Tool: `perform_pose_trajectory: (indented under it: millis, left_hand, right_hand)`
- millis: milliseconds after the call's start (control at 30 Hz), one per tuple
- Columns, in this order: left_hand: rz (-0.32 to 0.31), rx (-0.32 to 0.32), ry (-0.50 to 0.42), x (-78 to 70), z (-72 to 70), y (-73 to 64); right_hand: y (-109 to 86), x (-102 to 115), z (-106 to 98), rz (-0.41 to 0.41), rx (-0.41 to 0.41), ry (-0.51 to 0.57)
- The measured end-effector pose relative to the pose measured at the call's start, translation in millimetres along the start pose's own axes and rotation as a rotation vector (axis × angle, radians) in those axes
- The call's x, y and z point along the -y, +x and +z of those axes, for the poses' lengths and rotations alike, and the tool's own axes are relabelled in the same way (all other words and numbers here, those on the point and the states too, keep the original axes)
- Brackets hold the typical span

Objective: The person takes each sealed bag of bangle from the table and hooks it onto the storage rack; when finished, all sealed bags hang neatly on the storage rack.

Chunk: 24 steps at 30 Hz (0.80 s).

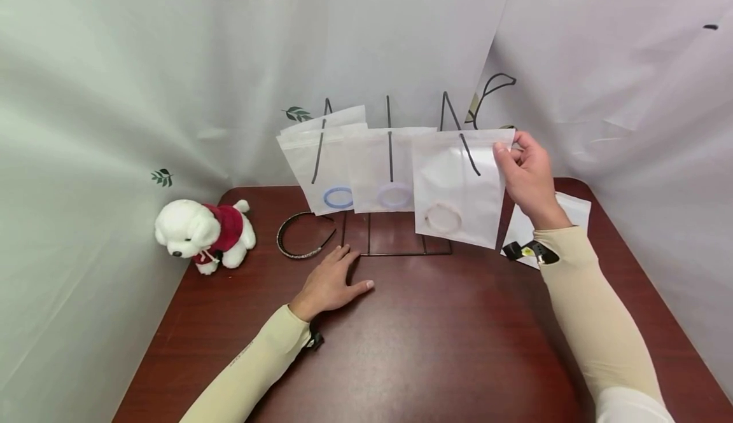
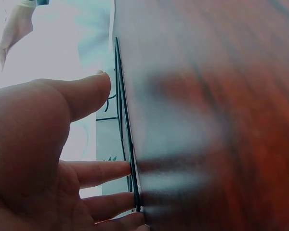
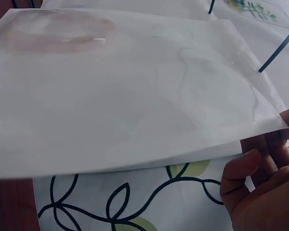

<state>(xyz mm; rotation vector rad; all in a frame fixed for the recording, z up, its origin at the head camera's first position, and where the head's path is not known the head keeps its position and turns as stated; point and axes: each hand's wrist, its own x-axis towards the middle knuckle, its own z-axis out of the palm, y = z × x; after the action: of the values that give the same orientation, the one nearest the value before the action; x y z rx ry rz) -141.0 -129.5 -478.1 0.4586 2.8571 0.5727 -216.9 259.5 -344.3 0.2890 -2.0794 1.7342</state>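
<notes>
In the head view, my right hand [image 1: 529,178] pinches the upper right corner of a white translucent zip bag [image 1: 464,194], thumb in front and fingers behind. This bag hangs on the right prong of a black wire rack [image 1: 401,255], and a pale pinkish ring shows through near its bottom. My left hand [image 1: 329,283] lies on the table with fingers spread, fingertips at the rack's front base wire. To the left hang another bag [image 1: 369,156] with a lilac ring and, farther left, overlapping bags [image 1: 306,156] with a blue ring.
A dark headband [image 1: 298,257] lies left of the rack. Beyond it stands a white plush dog [image 1: 189,226] in a red top. Another white bag [image 1: 572,213] lies flat at right, partly under my right wrist. Pale curtains [image 1: 395,41] enclose the brown table [image 1: 424,340].
</notes>
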Motion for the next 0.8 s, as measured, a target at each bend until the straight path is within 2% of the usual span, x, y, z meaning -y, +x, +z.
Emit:
perform_pose_trajectory:
  millis: [167, 233, 467, 600, 800]
  left_hand:
    - [0.0, 0.003, 0.005, -0.8, -0.7, -0.3]
    - [0.002, 0.004, 0.004, -1.2, -0.7, -0.3]
    - [0.009, -0.003, -0.001, -2.2, -1.3, -0.1]
    - [0.02, -0.002, 0.001, -3.2, -1.5, 0.3]
    - [0.029, -0.012, 0.003, -4.8, -2.0, -0.7]
  right_hand:
    - [10.8, 2, 8, -0.037, -0.034, -0.073]
    - [16.4, -4, 9, -0.036, -0.043, -0.093]
    - [28.4, -14, 8, -0.03, -0.045, -0.067]
    - [27.0, -20, -2, -0.009, -0.05, -0.112]
    - [17.9, -41, -28, 0.06, -0.022, -0.254]
